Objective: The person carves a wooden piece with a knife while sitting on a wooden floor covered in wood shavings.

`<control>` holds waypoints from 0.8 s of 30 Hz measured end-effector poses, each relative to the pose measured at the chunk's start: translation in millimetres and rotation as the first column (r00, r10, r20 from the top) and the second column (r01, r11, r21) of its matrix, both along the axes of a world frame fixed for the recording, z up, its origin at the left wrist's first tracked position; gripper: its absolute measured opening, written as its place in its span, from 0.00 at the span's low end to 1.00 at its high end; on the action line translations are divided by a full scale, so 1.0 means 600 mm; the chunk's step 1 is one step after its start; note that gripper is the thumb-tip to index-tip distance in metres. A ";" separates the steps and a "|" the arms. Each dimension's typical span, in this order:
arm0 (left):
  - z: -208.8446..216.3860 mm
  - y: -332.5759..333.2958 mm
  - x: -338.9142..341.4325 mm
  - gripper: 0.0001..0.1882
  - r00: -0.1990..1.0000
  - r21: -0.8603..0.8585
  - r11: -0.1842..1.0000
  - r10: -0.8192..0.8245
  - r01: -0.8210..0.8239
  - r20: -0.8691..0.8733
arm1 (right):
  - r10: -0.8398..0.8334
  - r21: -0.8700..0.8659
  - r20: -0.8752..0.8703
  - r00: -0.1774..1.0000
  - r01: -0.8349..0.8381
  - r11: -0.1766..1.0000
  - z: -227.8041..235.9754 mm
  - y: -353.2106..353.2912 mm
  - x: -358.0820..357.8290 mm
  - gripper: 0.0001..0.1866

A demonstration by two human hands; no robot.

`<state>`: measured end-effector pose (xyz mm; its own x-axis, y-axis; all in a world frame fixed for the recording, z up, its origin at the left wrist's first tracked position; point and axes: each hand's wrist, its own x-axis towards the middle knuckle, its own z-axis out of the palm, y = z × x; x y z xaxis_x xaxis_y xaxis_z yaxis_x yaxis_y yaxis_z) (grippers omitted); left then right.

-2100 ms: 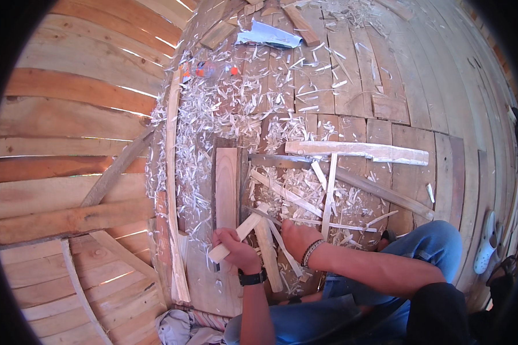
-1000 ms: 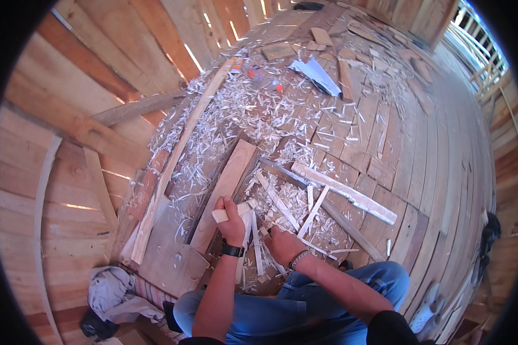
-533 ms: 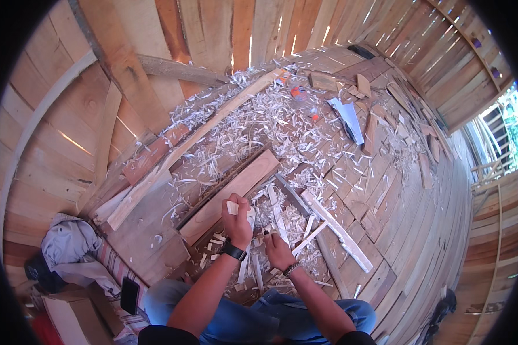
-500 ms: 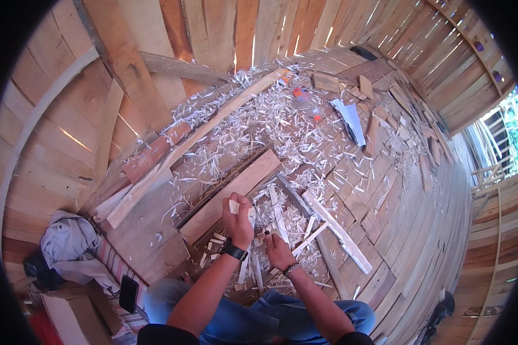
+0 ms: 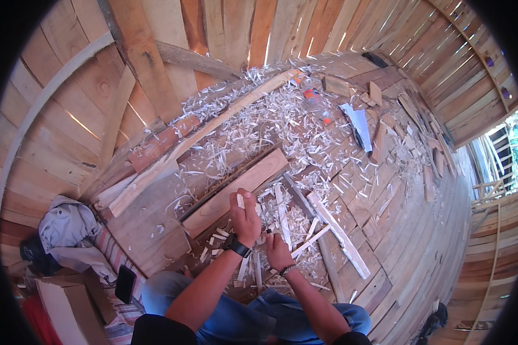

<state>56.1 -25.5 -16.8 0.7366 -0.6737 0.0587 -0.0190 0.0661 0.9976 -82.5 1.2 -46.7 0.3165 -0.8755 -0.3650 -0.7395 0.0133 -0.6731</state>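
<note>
My left hand (image 5: 246,219), with a dark watch at its wrist, is closed round a small pale piece of wood (image 5: 240,201). One end of that piece shows above the fingers. Just below and to the right, my right hand (image 5: 278,252) is closed on a small tool with a dark end (image 5: 269,232). Most of the tool is hidden by the fingers, so its kind cannot be made out. Under both hands lie pale wood shavings and thin strips. Beyond my left hand a thick wooden board (image 5: 239,192) lies slantwise on the floor.
A long pale wooden pole (image 5: 213,135) lies beyond the board. To the right are a pale wooden strip (image 5: 339,236) and a grey-blue sheet (image 5: 358,123). At the left are a phone (image 5: 125,284), a cardboard box (image 5: 69,307) and a grey cloth (image 5: 69,224).
The whole scene has shifted slightly to the right as the view turned. In my left hand the wood piece has turned and shows less of itself. Both hands remain close together.
</note>
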 end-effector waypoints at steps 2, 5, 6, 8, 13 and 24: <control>-0.002 -0.004 -0.001 0.17 1.000 0.035 0.999 -0.015 0.015 -0.007 | -0.021 0.000 -0.046 0.999 0.021 1.000 0.007 0.002 0.000 0.19; -0.009 -0.005 -0.008 0.17 0.998 0.065 0.996 -0.057 0.058 -0.024 | -0.012 -0.039 -0.018 1.000 0.012 0.999 -0.019 -0.008 -0.009 0.19; -0.012 -0.003 -0.007 0.17 0.997 0.082 0.994 -0.073 0.075 -0.026 | -0.010 -0.049 -0.011 1.000 0.009 0.999 -0.029 -0.006 -0.015 0.19; -0.010 0.003 -0.001 0.17 0.994 0.094 0.990 -0.105 0.102 0.033 | -0.009 -0.053 -0.005 1.000 0.008 0.999 -0.019 0.007 -0.004 0.20; 0.015 0.000 -0.009 0.16 0.975 0.104 0.987 -0.139 0.122 0.172 | -0.010 -0.105 -0.080 0.997 0.002 0.994 -0.027 0.006 -0.015 0.20; 0.022 0.004 -0.013 0.14 0.987 0.046 0.993 -0.110 0.105 0.121 | -0.026 -0.120 0.009 1.000 0.027 0.992 -0.014 0.015 -0.004 0.21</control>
<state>48.0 -23.3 -3.7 0.6485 -0.7523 0.1162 -0.1367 0.0350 0.9900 -85.0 10.3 -54.9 0.2949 -0.9211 -0.2541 -0.7347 -0.0485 -0.6767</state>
